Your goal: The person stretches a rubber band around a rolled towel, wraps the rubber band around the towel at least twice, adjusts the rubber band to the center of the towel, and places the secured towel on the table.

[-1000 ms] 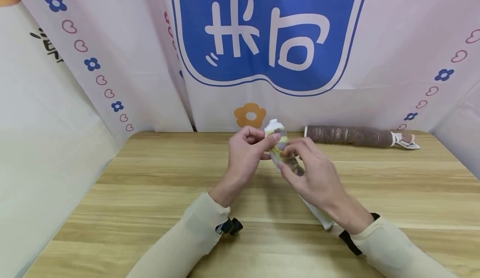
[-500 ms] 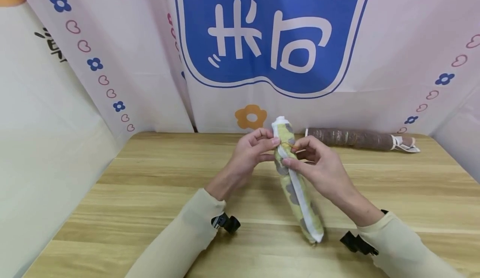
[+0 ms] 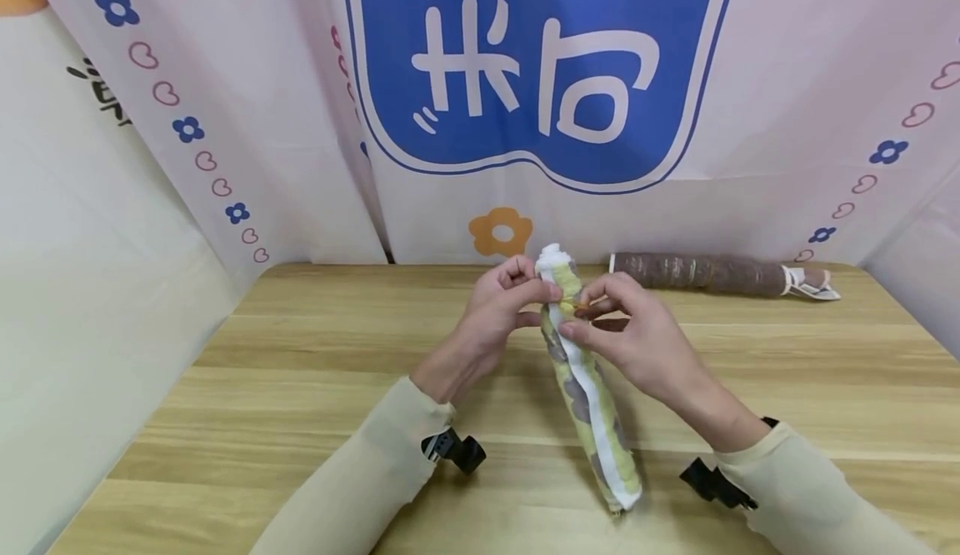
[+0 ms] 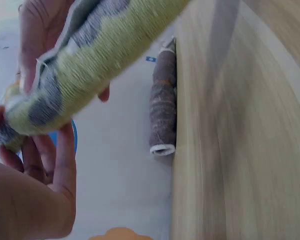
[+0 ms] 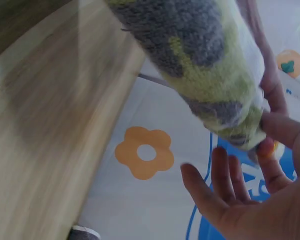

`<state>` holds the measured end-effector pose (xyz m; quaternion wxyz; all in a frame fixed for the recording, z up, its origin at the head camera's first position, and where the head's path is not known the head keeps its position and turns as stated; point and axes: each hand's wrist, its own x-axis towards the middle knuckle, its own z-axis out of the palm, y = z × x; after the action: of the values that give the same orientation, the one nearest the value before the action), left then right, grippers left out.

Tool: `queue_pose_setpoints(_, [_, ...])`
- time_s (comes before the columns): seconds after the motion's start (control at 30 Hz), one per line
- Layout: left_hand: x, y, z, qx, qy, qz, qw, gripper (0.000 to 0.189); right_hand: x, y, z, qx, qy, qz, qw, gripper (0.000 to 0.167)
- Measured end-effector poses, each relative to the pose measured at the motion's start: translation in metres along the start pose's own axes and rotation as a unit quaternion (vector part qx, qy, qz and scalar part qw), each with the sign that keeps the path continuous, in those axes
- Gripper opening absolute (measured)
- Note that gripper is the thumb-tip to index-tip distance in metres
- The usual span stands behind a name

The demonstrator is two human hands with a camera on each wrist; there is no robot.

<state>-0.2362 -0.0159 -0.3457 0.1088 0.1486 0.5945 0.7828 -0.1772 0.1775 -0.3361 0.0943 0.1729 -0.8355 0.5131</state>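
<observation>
A rolled-up towel (image 3: 581,388), yellow-green with grey patches and a white edge strip along its length, slants over the table. My left hand (image 3: 495,309) grips it near its upper end, thumb on the white strip. Close beside that thumb, my right hand (image 3: 641,326) pinches a thin orange rubber band (image 3: 580,307) that passes over the roll. From the left wrist view, the towel (image 4: 105,60) runs across between both hands. In the right wrist view the towel's end (image 5: 235,120) meets the fingertips, and several fingers of the right hand (image 5: 255,205) spread below it.
At the back right of the wooden table (image 3: 300,397) lies a brown rolled towel (image 3: 697,274), a band round its middle in the left wrist view. A printed cloth backdrop (image 3: 442,205) hangs right behind the table's far edge.
The towel has turned so its white strip faces up and its lower end points toward the near side. Since half a second ago it has shifted slightly nearer and left, with both hands still on it.
</observation>
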Motion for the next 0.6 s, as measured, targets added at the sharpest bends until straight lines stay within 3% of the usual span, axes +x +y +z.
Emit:
queue_pose_setpoints(0.1, [0.000,0.000,0.001,0.017,0.027,-0.010,0.9994,0.022,-0.001,0.003,0.007,-0.055,0.045,-0.091,0.9933,0.021])
queue_pose_setpoints(0.23, [-0.001,0.002,0.001,0.021,0.051,-0.018,0.9983,0.021,-0.002,0.009,0.017,-0.148,0.094,-0.204,0.9633,0.030])
queue_pose_setpoints(0.33, [-0.003,0.003,0.002,0.017,0.059,-0.021,0.9979,0.023,-0.002,0.013,0.021,-0.193,0.112,-0.256,0.9404,0.034])
queue_pose_setpoints(0.4, [-0.003,0.004,0.003,0.016,0.063,-0.015,0.9978,0.025,-0.002,0.014,0.022,-0.207,0.119,-0.267,0.9336,0.032])
queue_pose_setpoints(0.47, [-0.005,0.004,0.004,0.021,0.068,0.001,0.9974,0.026,-0.002,0.013,0.020,-0.207,0.120,-0.253,0.9375,0.026])
queue_pose_setpoints(0.6, [-0.006,0.004,0.006,0.038,0.087,0.041,0.9946,0.028,-0.004,0.006,0.018,-0.159,0.078,-0.152,0.9723,0.014])
